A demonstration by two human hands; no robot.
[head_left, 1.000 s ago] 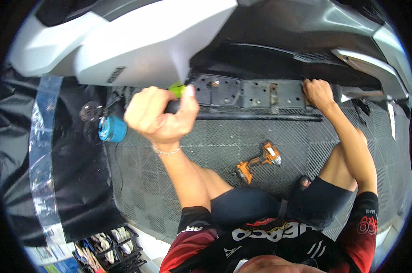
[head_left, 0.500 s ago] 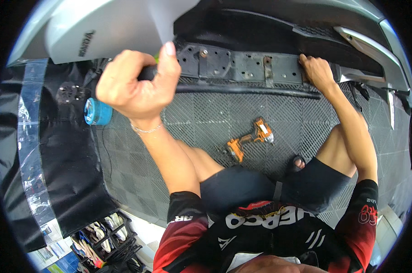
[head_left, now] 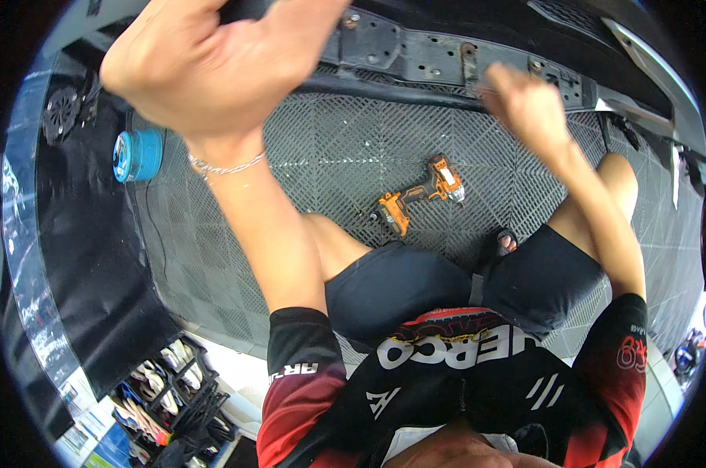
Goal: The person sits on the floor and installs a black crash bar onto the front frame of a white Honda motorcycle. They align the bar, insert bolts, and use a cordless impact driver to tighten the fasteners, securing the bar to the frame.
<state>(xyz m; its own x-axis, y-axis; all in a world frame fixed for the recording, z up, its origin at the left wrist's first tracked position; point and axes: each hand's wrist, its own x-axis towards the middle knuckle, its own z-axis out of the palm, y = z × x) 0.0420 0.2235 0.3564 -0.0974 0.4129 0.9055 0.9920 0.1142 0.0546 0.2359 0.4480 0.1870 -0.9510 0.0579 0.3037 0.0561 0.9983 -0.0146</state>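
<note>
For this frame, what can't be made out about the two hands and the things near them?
- Left hand, head view: its own back and motion blur hide whatever it grips.
- Right hand: blurred; contact with the black metal bracket is unclear.
- Blue cylinder: too small to identify.
- Orange drill: its bit is too small to make out.

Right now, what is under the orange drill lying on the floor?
The orange drill lies on its side on dark grid floor tiles, in front of the person's knees. Nothing else shows beneath it; the tile patch directly under its body is covered.

Left hand [head_left: 212,66] grip contents hidden; right hand [head_left: 528,109] blurred.
</note>
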